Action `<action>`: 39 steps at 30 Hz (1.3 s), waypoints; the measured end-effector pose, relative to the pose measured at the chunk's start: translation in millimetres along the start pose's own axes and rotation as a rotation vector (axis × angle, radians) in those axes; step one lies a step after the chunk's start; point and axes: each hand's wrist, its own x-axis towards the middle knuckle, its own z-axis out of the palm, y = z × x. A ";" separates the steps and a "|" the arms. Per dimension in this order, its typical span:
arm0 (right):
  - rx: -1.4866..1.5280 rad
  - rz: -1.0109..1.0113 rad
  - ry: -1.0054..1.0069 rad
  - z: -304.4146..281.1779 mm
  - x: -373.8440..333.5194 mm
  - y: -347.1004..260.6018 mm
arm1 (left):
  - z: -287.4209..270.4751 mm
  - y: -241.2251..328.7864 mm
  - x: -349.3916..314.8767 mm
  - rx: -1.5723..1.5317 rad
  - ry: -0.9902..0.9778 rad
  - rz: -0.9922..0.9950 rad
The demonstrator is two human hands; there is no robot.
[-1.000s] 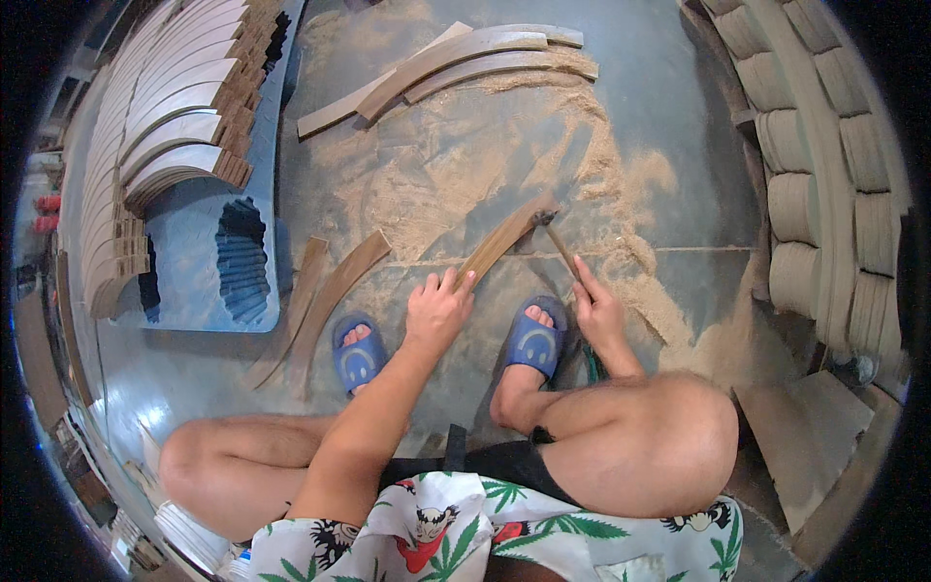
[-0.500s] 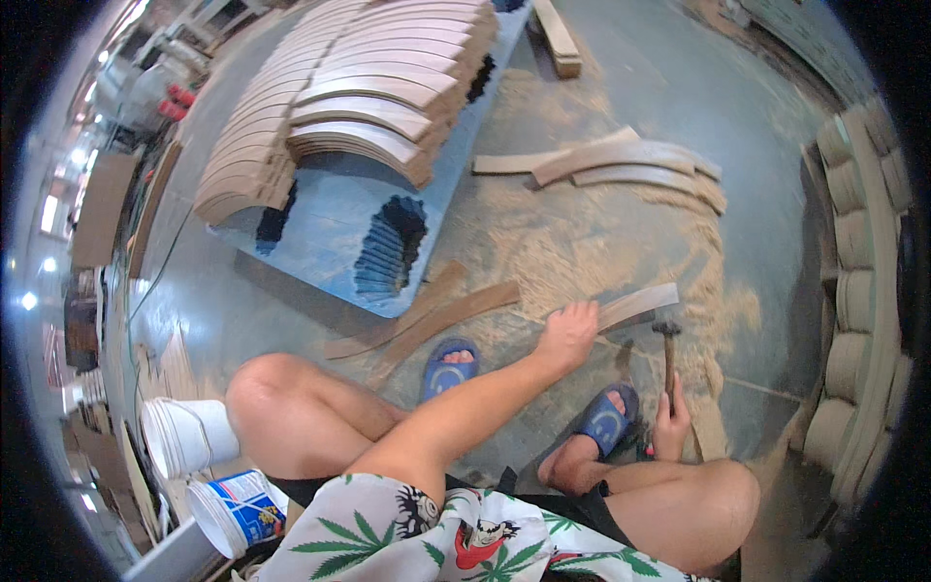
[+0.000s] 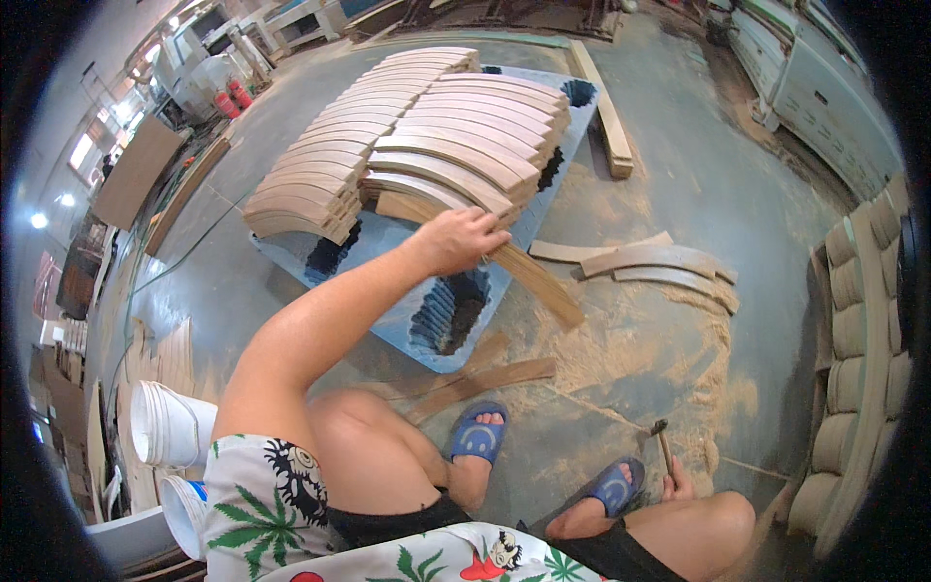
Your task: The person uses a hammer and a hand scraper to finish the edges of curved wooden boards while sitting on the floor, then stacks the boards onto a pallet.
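Observation:
My left hand (image 3: 461, 241) is stretched out over the near end of a blue pallet (image 3: 383, 325). Its fingers are wrapped round the middle of a curved wooden board (image 3: 543, 287), which slants across the near end of a stack of similar curved boards (image 3: 456, 136). Whether the held board touches the stack cannot be told. Low by my right knee, my right hand (image 3: 682, 484) grips a hammer (image 3: 665, 452) by its handle, with the head up. Part of that hand is hidden behind the knee.
Loose curved boards (image 3: 650, 260) lie on the sawdust-strewn floor at right, others (image 3: 504, 380) by my left slipper. A long timber (image 3: 603, 112) lies beyond the pallet. White buckets (image 3: 170, 424) stand at left. A rack of curved wooden pieces (image 3: 839, 369) lines the right side.
My left hand has moved from the floor near my right foot up and forward to the stack, gripping a curved board. The view has shifted upward. My right hand still holds the hammer.

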 end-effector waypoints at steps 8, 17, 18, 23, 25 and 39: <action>-0.137 0.352 -0.027 -5.5 8.1 -75.3 | 31.7 -122.3 -56.4 -0.017 -0.071 -0.392; -0.164 0.425 -0.030 -6.4 23.9 -97.3 | 71.2 -196.7 -41.3 -0.097 -0.214 -0.501; -0.162 0.427 -0.034 -5.4 23.7 -98.5 | 75.8 -202.6 -42.1 -0.106 -0.217 -0.507; -0.171 0.434 -0.045 -3.9 26.0 -105.2 | 96.4 -205.3 -48.5 -0.142 -0.092 -0.579; -0.168 0.434 -0.044 -2.7 24.1 -108.5 | 98.3 -202.3 -47.6 -0.116 -0.096 -0.581; -0.182 0.324 -0.106 -19.3 13.3 -122.7 | 76.2 -176.6 -2.2 0.051 -0.281 -0.700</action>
